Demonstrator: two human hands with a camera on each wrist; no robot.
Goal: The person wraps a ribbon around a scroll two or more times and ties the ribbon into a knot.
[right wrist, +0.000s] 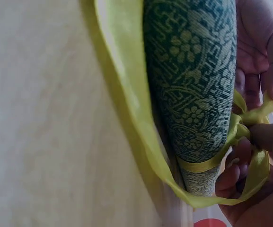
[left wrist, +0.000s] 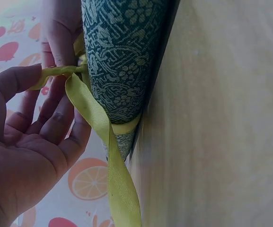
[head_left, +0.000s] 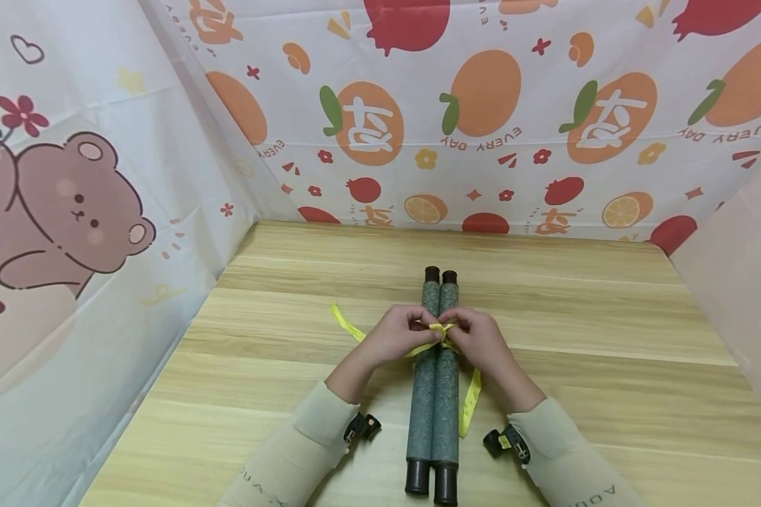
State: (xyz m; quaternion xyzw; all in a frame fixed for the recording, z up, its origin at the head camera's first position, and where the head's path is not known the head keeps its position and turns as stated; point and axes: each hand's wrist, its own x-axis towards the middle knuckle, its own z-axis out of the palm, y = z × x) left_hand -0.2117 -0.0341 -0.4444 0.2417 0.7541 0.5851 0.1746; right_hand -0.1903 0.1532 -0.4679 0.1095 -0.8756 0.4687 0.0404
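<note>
A rolled scroll (head_left: pixel 422 415) with green patterned brocade and dark brown end knobs lies lengthwise on the table, its two rolls side by side. Around its middle runs a yellow ribbon (left wrist: pixel 123 189), gathered in a loose knot or loop on top. My left hand (head_left: pixel 396 336) pinches one part of the ribbon between thumb and finger, left of the knot. Close by, my right hand (head_left: pixel 482 341) pinches the ribbon at the knot, with a loop of it hanging by the fingers in the right wrist view. One loose tail trails to the left, another down the scroll's right side.
The light wooden table (head_left: pixel 609 317) stretches out on both sides of the scroll. A white fruit-print cloth (head_left: pixel 418 98) hangs behind it, and a bear-print cloth (head_left: pixel 184 141) at the left. Small dark cameras are strapped at both sleeves.
</note>
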